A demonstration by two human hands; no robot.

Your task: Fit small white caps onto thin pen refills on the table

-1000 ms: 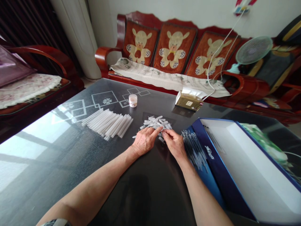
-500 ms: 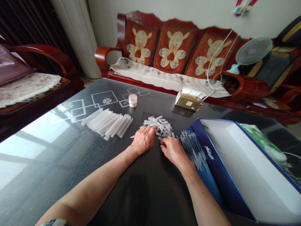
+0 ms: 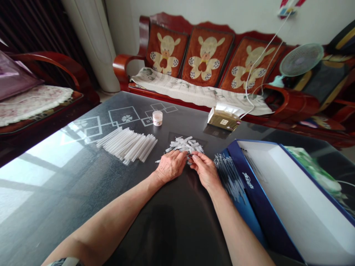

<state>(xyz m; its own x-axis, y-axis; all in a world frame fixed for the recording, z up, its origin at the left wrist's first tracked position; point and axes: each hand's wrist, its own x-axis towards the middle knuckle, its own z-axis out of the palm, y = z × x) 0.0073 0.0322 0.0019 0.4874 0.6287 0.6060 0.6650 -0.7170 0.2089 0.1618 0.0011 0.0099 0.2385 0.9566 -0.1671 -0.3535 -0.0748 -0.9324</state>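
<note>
My left hand (image 3: 173, 165) is closed at the near edge of a heap of small white plastic pieces (image 3: 186, 143), fingers curled and pointing right. A thin pointed tip (image 3: 158, 161) pokes out to the left of this hand; whether it is held or lies on the table, I cannot tell. Close by on the right, my right hand (image 3: 205, 170) pinches with thumb and forefinger beside the left fingertips. What sits between the fingers of either hand is hidden or too small to name. Left of the heap lies a row of white translucent tubes (image 3: 129, 145).
Right of my hands, thin pen refills (image 3: 229, 175) lie on a blue lid flap beside an open blue box (image 3: 273, 207). A small round jar (image 3: 157, 118) and a tissue box (image 3: 224, 119) stand farther back on the dark glossy table (image 3: 80, 184). A wooden sofa (image 3: 122, 66) is behind.
My right hand has lifted and turned from the near right edge of the heap, its fingertips now pinched closer to the left hand. The left hand has barely moved.
</note>
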